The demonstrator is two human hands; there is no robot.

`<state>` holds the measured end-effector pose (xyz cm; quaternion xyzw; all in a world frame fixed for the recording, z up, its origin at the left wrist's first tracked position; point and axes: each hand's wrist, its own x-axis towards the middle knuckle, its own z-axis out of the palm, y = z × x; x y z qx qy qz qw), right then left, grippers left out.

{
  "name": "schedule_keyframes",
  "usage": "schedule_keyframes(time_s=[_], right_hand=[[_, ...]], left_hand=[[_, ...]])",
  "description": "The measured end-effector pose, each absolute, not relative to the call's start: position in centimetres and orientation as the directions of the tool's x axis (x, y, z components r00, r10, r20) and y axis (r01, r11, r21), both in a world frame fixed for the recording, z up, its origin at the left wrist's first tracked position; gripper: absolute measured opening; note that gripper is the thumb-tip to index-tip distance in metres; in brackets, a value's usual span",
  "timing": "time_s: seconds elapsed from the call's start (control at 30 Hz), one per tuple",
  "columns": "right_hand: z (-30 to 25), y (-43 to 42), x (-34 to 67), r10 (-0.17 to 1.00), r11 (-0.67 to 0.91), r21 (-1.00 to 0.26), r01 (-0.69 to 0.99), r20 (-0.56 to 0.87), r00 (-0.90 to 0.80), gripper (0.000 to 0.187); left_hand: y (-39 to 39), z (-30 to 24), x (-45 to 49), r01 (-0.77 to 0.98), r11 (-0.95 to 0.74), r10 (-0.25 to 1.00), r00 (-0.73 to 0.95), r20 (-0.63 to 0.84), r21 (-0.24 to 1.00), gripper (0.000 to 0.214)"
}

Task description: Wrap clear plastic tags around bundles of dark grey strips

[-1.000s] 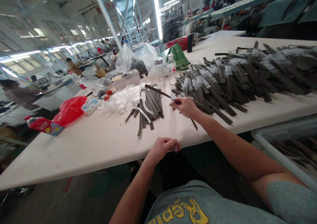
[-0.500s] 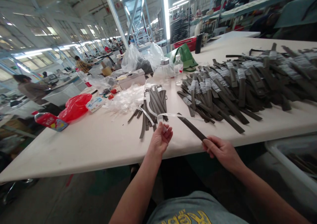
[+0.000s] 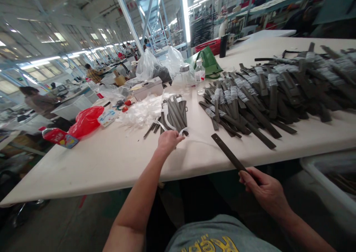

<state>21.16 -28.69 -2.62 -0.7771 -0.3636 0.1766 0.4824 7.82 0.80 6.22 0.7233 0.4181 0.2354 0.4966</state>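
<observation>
My right hand (image 3: 264,190) is shut on one end of a flat dark strip (image 3: 228,151), near the table's front edge and well apart from the other strips. My left hand (image 3: 168,140) reaches forward, resting at the near end of a small pile of dark strips (image 3: 175,116). Thin, glossy white film loops through that pile (image 3: 167,125). A faint line on the white table (image 3: 97,166) may be film running from my left hand. To the right lies a large heap of dark strips (image 3: 267,100), bound with white bands.
Crumpled clear film (image 3: 141,111) lies left of the small pile. Behind it stand a white box (image 3: 147,88), a glass jar (image 3: 185,74) and a plastic bottle (image 3: 199,72). A red plastic bag (image 3: 86,122) lies at the left. A co-worker (image 3: 39,102) stands beyond the table.
My left hand has moved forward onto the small pile. My right hand has moved down and right toward me, carrying the dark strip.
</observation>
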Motion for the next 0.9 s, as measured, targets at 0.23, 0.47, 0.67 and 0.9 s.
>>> schedule_keyframes(time_s=[0.23, 0.47, 0.67, 0.9], right_hand=[[-1.7, -27.0, 17.7, 0.821, -0.141, -0.862, 0.487, 0.173, 0.544, 0.034], [-1.3, -25.0, 17.9, 0.841, -0.159, -0.811, 0.563, 0.187, 0.508, 0.034], [-1.9, -24.8, 17.9, 0.854, -0.183, -0.762, 0.622, 0.190, 0.484, 0.034], [-1.9, -25.2, 17.5, 0.843, -0.173, -0.720, 0.672, 0.245, 0.479, 0.034]], left_hand=[[-0.6, 6.6, 10.1, -0.197, 0.515, 0.747, 0.581, -0.324, 0.834, 0.030], [-4.3, 4.8, 10.6, -0.275, 0.713, 0.665, 0.556, -0.499, 0.645, 0.024], [-5.2, 4.4, 10.7, -0.285, 0.688, 0.676, 0.588, -0.445, 0.667, 0.027], [-5.3, 3.7, 10.7, -0.326, 0.658, 0.715, 0.554, -0.427, 0.679, 0.028]])
